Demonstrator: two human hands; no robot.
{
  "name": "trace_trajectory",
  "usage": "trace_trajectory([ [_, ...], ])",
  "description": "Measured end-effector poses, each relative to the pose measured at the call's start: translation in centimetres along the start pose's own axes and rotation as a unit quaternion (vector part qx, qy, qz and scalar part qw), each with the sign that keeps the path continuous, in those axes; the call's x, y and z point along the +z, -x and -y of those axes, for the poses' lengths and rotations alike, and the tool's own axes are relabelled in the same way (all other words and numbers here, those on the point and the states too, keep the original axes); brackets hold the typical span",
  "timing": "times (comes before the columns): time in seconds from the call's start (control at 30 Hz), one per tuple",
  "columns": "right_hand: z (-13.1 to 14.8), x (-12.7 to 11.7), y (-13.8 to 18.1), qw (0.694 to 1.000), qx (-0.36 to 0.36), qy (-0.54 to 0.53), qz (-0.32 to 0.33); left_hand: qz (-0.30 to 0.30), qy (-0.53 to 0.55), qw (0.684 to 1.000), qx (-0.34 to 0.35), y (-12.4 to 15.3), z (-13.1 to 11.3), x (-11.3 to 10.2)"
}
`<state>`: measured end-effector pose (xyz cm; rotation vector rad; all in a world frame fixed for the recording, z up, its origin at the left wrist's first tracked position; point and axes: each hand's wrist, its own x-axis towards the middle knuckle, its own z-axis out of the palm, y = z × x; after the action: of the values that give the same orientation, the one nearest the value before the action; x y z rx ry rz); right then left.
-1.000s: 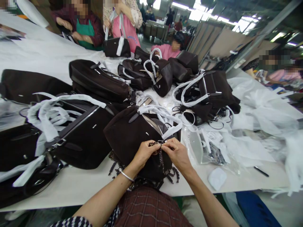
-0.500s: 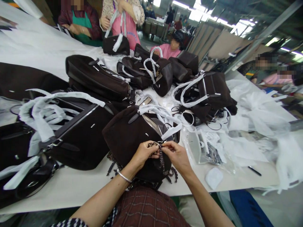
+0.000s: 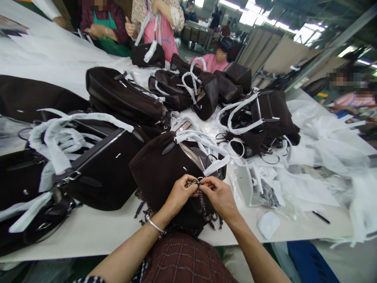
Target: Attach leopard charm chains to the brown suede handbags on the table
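A dark brown suede handbag [image 3: 159, 169] lies on the white table [image 3: 97, 232] right in front of me, its handles wrapped in white paper. My left hand [image 3: 179, 194] and my right hand [image 3: 219, 196] meet at the bag's near edge. Both pinch a small metal ring with a leopard-print charm [image 3: 196, 184] between fingertips. A dark braided tassel [image 3: 203, 204] hangs below the ring, between my hands. A silver bangle sits on my left wrist.
Several more dark brown bags with white-wrapped handles [image 3: 103, 157] cover the table to the left and beyond. Clear plastic bags [image 3: 259, 188], white paper and a black pen [image 3: 321, 217] lie to the right. Other people [image 3: 107, 27] work at the far side.
My hands stay on the ring at the bag's edge, with the fingers drawn slightly closer together. The view has shifted a little.
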<state>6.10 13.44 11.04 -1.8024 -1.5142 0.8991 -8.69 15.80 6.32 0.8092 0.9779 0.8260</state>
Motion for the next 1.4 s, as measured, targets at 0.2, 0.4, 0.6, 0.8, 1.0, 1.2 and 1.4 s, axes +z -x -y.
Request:
trace_trajectory([
  [0.2, -0.3, 0.3, 0.3, 0.999, -0.001, 0.011, -0.033, -0.010, -0.056, 0.997, 0.043, 0.1, 0.1, -0.3],
  [0.4, -0.2, 0.0, 0.4, 0.997, 0.056, -0.043, -0.033, 0.034, 0.084, 0.996, -0.026, 0.2, 0.4, -0.6],
  [0.6, -0.4, 1.0, 0.4, 0.997, 0.030, -0.043, -0.056, 0.012, 0.043, 0.999, -0.008, -0.1, 0.4, -0.6],
  [0.8, -0.6, 1.5, 0.3, 0.998, 0.022, -0.041, -0.042, -0.012, -0.042, 0.999, 0.028, -0.1, 0.2, -0.4],
  [1.0, -0.5, 0.9, 0.0, 0.997, 0.035, -0.062, -0.019, -0.007, -0.229, 0.962, 0.147, 0.2, -0.6, -0.7],
  [1.2, 0.1, 1.0, -0.2, 1.000, -0.002, -0.018, -0.009, -0.025, -0.337, 0.923, 0.184, -0.1, -0.9, -0.7],
  [1.4, -0.1, 1.4, -0.1, 0.987, -0.100, 0.118, -0.038, -0.020, -0.237, 0.964, 0.115, -0.6, -1.0, -1.1],
])
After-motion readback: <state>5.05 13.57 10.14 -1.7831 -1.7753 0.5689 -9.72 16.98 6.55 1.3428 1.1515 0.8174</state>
